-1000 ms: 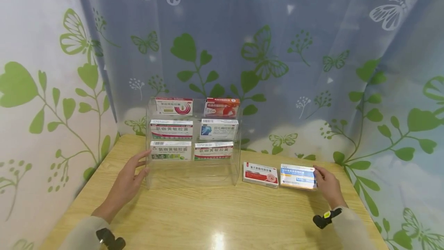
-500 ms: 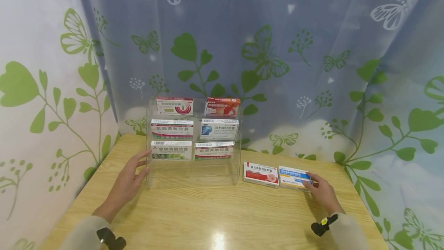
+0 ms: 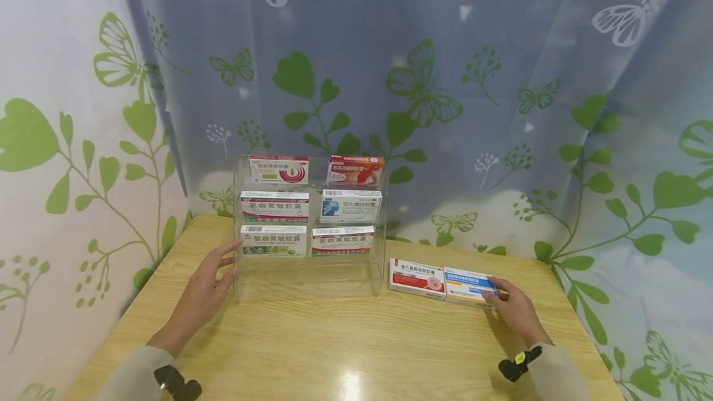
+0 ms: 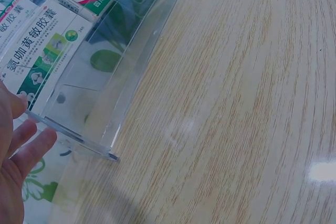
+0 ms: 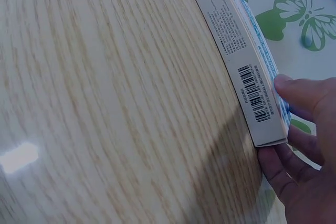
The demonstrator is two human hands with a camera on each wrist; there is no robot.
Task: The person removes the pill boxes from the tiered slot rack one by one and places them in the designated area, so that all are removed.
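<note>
A clear acrylic display rack stands upright on the table, bearing several medicine boxes in three tiers. My left hand rests its fingertips against the rack's left side; in the left wrist view its fingers are fairly straight beside the panel. To the right of the rack, a red-and-white medicine box lies flat. End to end with it lies a blue-and-white medicine box, whose right end my right hand holds. The right wrist view shows the thumb on the box's top edge and fingers around its end.
A light wood table carries everything. Printed cloth with butterflies and leaves hangs behind it and along both sides. An orange-red box sits in the rack's top tier at the right.
My right hand has lowered the blue-and-white medicine box onto the table and shifted it left against the red-and-white one. The left hand and rack have stayed put.
</note>
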